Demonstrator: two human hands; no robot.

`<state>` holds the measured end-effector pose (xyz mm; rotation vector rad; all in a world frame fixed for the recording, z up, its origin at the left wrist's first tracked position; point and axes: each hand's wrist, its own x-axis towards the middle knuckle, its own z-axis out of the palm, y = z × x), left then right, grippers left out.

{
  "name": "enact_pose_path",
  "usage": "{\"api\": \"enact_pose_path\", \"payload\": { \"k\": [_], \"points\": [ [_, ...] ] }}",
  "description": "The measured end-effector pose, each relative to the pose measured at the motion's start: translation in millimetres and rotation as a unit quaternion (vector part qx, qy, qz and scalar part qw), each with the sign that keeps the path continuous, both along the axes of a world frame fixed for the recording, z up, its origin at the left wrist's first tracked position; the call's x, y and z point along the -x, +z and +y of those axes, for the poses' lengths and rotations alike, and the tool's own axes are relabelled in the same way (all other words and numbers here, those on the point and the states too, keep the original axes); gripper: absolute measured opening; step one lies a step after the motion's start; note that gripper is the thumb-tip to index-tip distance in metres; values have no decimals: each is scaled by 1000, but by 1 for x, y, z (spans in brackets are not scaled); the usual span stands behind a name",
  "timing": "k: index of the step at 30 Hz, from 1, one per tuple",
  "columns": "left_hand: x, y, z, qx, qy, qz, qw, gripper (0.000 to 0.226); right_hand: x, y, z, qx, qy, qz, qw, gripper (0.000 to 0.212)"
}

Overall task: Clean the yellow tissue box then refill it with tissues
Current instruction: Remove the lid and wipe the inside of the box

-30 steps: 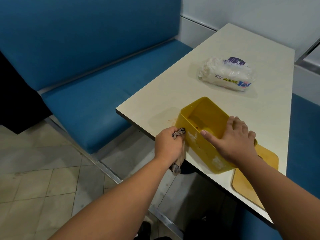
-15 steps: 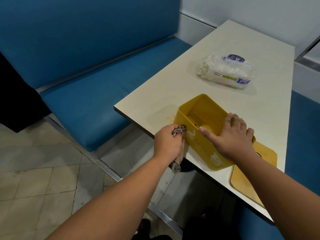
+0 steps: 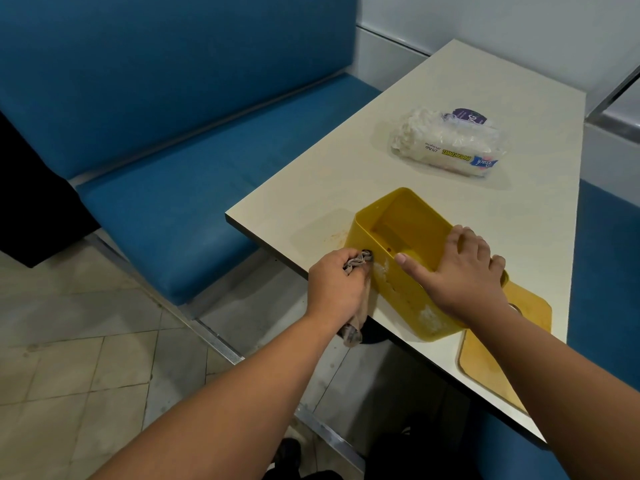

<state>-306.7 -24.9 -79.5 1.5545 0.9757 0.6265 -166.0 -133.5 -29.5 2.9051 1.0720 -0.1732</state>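
yellow tissue box (image 3: 408,296) (white smears), grey cloth (image 3: 356,265), blue bench (image 3: 180,209), cream table (image 3: 450,84)

The only legible print sits on the clear plastic tissue pack (image 3: 450,145) lying on the table (image 3: 311,188) — a yellow strip reads "PAPER TOWEL", seen upside down, with a script brand on a blue patch beside it that looks like "Reach". Its purple label is too small to read.

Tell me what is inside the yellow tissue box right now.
The open yellow plastic tissue box holds no tissues; bare yellow walls and floor show, with one small dark speck. The right hand resting on its rim covers the near end.
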Motion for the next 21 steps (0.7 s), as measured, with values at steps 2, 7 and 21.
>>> {"api": "enact_pose_path", "payload": {
  "k": [2,7,21],
  "points": [
    [0,-1,0,-3,-2,15,1000,11,0,0,0,0,0,0,1000,130],
    [1,0,-2,-19,-13,21,1000,12,1,0,0,1,-1,0,1000,130],
    [2,3,-7,28,-12,-23,999,7,2,2,0,11,-4,5,1000,130]
  ]
}}
